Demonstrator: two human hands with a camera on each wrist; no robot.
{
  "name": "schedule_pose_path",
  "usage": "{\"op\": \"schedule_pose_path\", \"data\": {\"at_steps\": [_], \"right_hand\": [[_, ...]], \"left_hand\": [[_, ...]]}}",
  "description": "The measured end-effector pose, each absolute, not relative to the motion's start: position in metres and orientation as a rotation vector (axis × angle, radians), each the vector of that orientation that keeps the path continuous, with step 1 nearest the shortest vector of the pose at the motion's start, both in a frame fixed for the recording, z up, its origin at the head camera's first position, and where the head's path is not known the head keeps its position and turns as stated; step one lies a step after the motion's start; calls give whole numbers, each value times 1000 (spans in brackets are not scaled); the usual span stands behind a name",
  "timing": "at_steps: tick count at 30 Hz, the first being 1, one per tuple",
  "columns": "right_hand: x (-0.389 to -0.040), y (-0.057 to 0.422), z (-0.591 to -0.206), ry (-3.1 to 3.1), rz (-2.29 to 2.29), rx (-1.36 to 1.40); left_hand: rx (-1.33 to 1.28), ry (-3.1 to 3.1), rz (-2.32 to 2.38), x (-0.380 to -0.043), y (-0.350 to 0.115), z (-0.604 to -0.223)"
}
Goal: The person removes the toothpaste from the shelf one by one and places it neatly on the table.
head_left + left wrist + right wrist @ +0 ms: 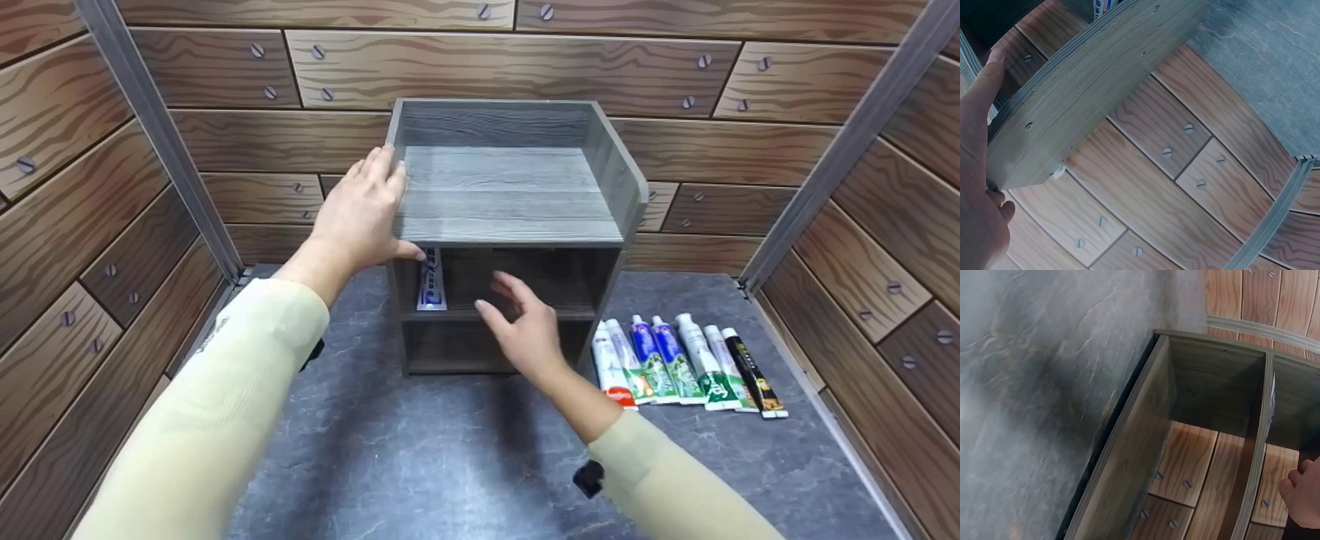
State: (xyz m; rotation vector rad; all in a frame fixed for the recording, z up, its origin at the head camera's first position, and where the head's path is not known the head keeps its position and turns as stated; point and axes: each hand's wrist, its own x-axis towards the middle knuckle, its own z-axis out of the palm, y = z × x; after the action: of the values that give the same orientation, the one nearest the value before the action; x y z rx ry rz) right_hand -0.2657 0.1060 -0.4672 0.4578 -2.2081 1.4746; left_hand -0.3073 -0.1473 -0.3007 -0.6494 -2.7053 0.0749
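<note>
A grey wood-grain shelf unit (510,195) stands upright, with a walled top and two open compartments below. My left hand (360,206) grips its left side panel (1089,95), thumb at the front edge and fingers along the panel. Just beside that thumb, a blue-and-white toothpaste tube (431,285) stands at the left end of the upper compartment. My right hand (529,326) is in front of the compartments, thumb and fingers apart, holding nothing. In the right wrist view, part of the right hand (1304,492) shows by the upper compartment.
Several toothpaste tubes (660,360) lie in a row on the grey marbled floor (420,457), right of the shelf unit. Wood-pattern walls (510,71) enclose the back and both sides, with grey metal posts (161,135) at the corners.
</note>
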Motion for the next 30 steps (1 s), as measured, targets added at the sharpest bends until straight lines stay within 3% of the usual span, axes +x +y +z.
{"op": "schedule_pose_path", "data": {"at_steps": [14, 30], "right_hand": [[-298, 57, -468, -2418, 1345, 334], [-320, 35, -473, -2577, 1270, 364]], "left_hand": [[-646, -2687, 73, -309, -148, -302], [-642, -2673, 59, -310, -149, -304]]}}
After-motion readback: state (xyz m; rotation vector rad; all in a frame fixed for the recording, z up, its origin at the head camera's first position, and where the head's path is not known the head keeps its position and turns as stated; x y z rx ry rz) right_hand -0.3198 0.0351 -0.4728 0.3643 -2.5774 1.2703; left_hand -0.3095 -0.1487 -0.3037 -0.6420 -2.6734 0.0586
